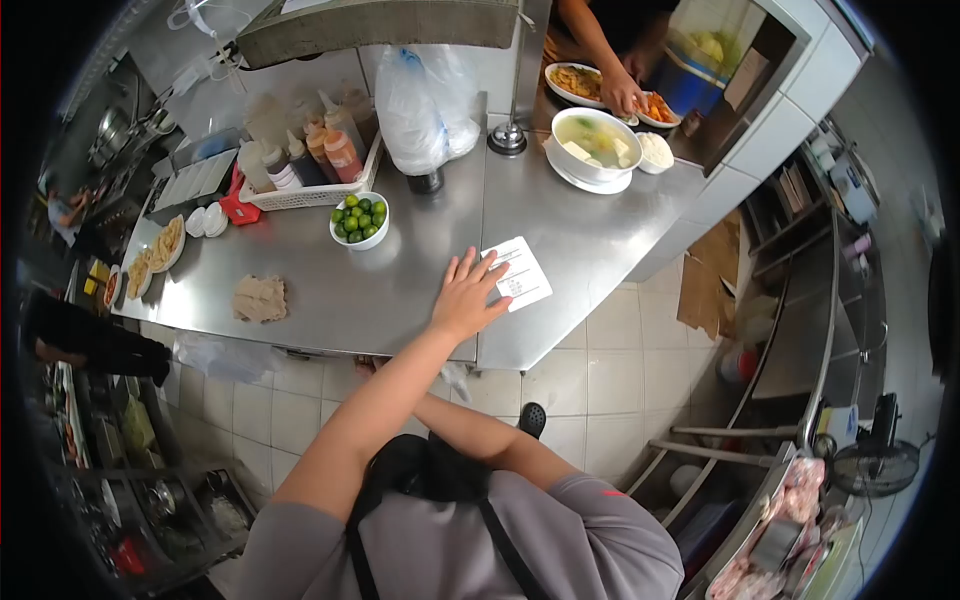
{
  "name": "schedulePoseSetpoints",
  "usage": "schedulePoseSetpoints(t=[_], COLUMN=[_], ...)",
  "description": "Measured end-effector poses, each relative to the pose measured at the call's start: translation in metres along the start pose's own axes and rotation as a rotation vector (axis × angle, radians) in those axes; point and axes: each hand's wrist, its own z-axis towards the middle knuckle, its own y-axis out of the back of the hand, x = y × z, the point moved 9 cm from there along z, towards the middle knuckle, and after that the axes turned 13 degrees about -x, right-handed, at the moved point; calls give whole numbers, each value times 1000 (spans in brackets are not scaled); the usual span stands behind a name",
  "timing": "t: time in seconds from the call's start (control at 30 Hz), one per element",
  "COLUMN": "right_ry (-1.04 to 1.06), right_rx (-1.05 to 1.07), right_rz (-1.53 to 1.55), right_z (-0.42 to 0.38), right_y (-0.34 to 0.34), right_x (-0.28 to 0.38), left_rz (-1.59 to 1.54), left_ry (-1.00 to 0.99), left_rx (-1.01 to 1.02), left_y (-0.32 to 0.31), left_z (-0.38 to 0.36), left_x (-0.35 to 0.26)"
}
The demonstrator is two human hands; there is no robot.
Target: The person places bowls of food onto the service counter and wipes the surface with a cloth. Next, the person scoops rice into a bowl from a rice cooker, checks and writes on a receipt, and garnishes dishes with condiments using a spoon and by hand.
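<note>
My left hand [470, 296] lies palm down with its fingers spread on the steel counter [400, 290], its thumb and nearest fingers over a white printed paper slip [525, 272]. Crossing under my left forearm, my right arm reaches toward the counter's front edge. Only a small part of my right hand [366, 366] shows there, and its fingers are too hidden to read. Behind the left hand stands a white bowl of green citrus fruits [359, 220]. A crumpled beige cloth [260, 299] rests farther left.
A soup bowl [596, 145] and a rice cup [655, 153] stand at the back right. Beyond them, another person's hand [622, 92] is over plated food at a pass-through. Sauce bottles fill a white basket [315, 192]. Plates of food [165, 243] sit far left.
</note>
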Motion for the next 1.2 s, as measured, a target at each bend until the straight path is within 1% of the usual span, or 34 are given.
schedulePoseSetpoints(t=[0.03, 0.1, 0.13, 0.2, 0.23, 0.27, 0.33, 0.4, 0.43, 0.47, 0.5, 0.53, 0.57, 0.6, 0.63, 0.67, 0.77, 0.87, 1.0, 1.1, 1.2], right_ry=[15, 220, 155, -223, -375, -460, -199, -15, 126, 25, 44, 80, 197, 296, 319, 276, 242, 273, 282, 334, 449], right_rx=[-16, -7, 22, 103, 172, 258, 388, 297, 152, -23, -179, -309, -436, -606, -677, -733, -812, -764, -678, -670, -848], right_rz=[-7, -236, -306, -584, -755, -880, -1017, -548, -573, -504, -372, -327, -429, -651, -772, -679, -678, -756, -954, -1079, -1325], right_z=[3, 1, -9, -63, -95, -123, -157, -193, -200, -199, -196, -190, -179, -168, -155, -143, -117, -97, -94, -93, -97], right_y=[2, 15, 19, 33, 44, 51, 78, 107, 129, 158, 185, 206, 225, 240, 251, 263, 274, 270, 242, 228, 248], right_x=[-7, -11, 3, 56, 86, 111, 107, 172, 213, 234, 259, 282, 300, 318, 323, 318, 315, 311, 323, 325, 335], left_rz=[-7, -9, -12, -9, -6, 1, -8, -29, -43, -54, -32, -10, 8, 6, 3, 0, -11, -29, -30, -24, -10], left_ry=[9, 5, 7, 4, -2, -4, 4, 29, 48, 66, 103, 140, 176, 182, 188, 195, 216, 233, 233, 242, 249], left_rx=[0, -3, -6, -19, -25, -21, -29, -49, -55, -56, -66, -79, -92, -105, -122, -142, -80, -88, -100, -106, -96], left_y=[0, -1, -2, -1, 1, 0, -2, 0, 1, 2, 4, 5, 5, 5, 5, 5, 5, 8, 6, 7, 7], left_z=[-1, -2, -2, -2, -3, -2, -3, -1, -1, -4, -8, -10, -12, -13, -13, -11, -10, -11, -11, -10, -10], left_x=[0, 1, 2, 2, 1, 1, 3, 3, 4, 6, 7, 7, 7, 7, 8, 9, 10, 9, 11, 12, 11])
